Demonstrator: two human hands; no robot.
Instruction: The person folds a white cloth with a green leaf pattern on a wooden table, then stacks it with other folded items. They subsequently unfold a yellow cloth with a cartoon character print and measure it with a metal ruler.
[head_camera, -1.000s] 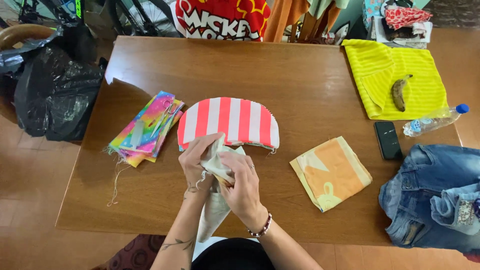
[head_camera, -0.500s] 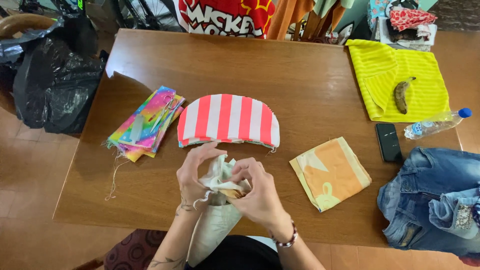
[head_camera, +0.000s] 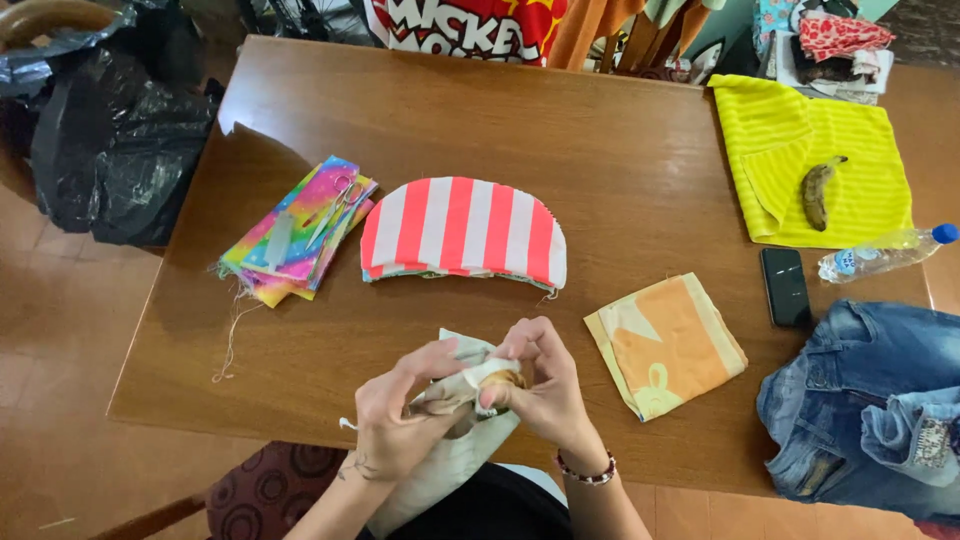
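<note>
Cream cloth (head_camera: 450, 440) sits bunched between your two hands at the near edge of the wooden surface (head_camera: 480, 130). Your left hand (head_camera: 400, 420) is closed on its crumpled folds; your right hand (head_camera: 540, 385) pinches its rolled end. Beyond your grip lies the red-and-white striped piece (head_camera: 462, 228); just right of it, the orange cloth (head_camera: 665, 342).
</note>
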